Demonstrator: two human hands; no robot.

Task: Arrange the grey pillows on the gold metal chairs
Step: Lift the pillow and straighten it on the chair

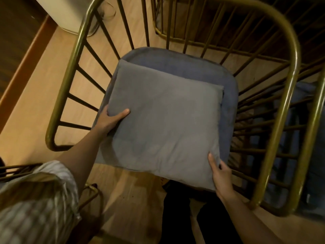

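Note:
A square grey pillow (163, 120) lies flat over the blue-grey seat cushion (193, 67) of a gold metal chair (281, 32), seen from straight above. My left hand (109, 120) grips the pillow's left edge, thumb on top. My right hand (222, 175) holds its near right corner, fingers curled around the edge. The pillow's near edge overhangs the front of the seat. The chair's curved gold rail and dark spokes ring the seat on the left, back and right.
A second gold chair (307, 155) with a blue cushion stands close on the right, a third gold frame (163, 32) beyond the backrest. Another gold frame (91, 189) shows at lower left. A white appliance (70, 13) sits on the wooden floor at upper left.

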